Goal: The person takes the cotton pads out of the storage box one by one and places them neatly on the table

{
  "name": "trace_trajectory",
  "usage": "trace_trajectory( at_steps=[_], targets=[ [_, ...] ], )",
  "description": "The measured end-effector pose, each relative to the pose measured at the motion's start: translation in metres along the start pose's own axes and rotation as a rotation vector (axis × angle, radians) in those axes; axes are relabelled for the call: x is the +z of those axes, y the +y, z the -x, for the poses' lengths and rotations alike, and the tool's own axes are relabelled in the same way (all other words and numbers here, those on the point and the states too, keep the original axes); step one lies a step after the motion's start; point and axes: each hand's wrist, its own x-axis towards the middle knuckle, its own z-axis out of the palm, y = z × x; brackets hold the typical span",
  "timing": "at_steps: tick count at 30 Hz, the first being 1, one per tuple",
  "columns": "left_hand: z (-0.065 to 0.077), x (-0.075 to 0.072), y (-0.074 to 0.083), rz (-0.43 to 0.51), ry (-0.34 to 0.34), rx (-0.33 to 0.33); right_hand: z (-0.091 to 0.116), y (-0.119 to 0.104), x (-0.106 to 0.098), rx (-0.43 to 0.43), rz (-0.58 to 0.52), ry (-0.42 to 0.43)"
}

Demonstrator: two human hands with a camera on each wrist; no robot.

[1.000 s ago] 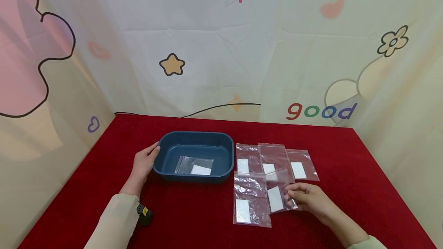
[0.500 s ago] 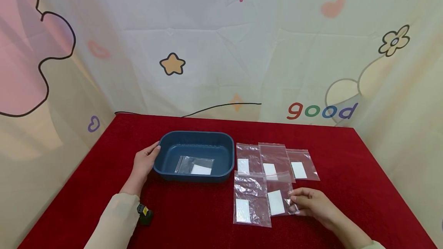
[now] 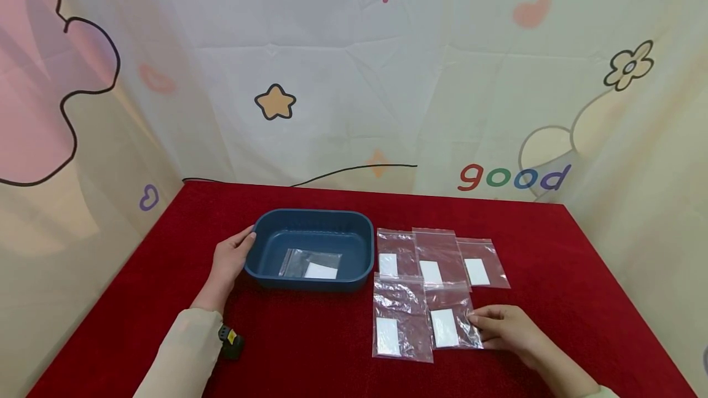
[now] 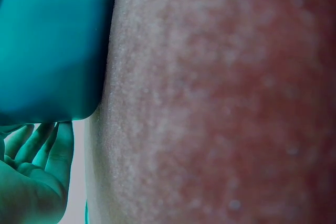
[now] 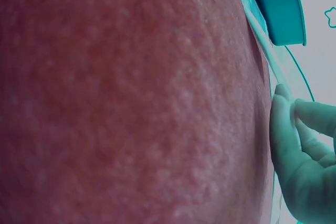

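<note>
My left hand grips the left end of a deep blue plastic basin, thumb at the rim. In the left wrist view that hand's fingers reach to the basin's wall. A clear zip bag with a white card lies inside the basin. My right hand pinches the right edge of another clear zip bag, which holds a white card. This bag lies at the front right, overlapping the bag behind it. In the right wrist view thumb and finger meet on the bag's edge.
To the left of the pinched bag lies a similar zip bag. Behind them, a row holds a left bag, a middle bag and a right bag. Red cloth covers the table; a patterned curtain hangs behind.
The right hand has drawn its zip bag toward the front and slightly right; the bag has straightened and lies flatter. The left hand and basin have stayed in place.
</note>
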Motion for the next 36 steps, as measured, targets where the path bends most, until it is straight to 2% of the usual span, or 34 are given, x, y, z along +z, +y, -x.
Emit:
trace_trajectory(
  at_steps=[6,18,26,36],
  targets=[
    [-0.001,0.000,-0.001,-0.015,-0.003,-0.007,0.000,-0.002,0.000,0.012,0.105,0.025],
    [-0.002,-0.001,-0.001,-0.018,-0.010,-0.024,0.002,-0.006,0.002,0.052,0.194,0.063],
    [-0.002,0.000,0.000,-0.012,-0.003,-0.026,0.001,-0.011,0.007,0.064,0.292,0.141],
    [-0.001,0.000,-0.001,-0.007,-0.006,-0.006,-0.003,-0.014,0.010,0.037,0.423,0.179]
  ],
)
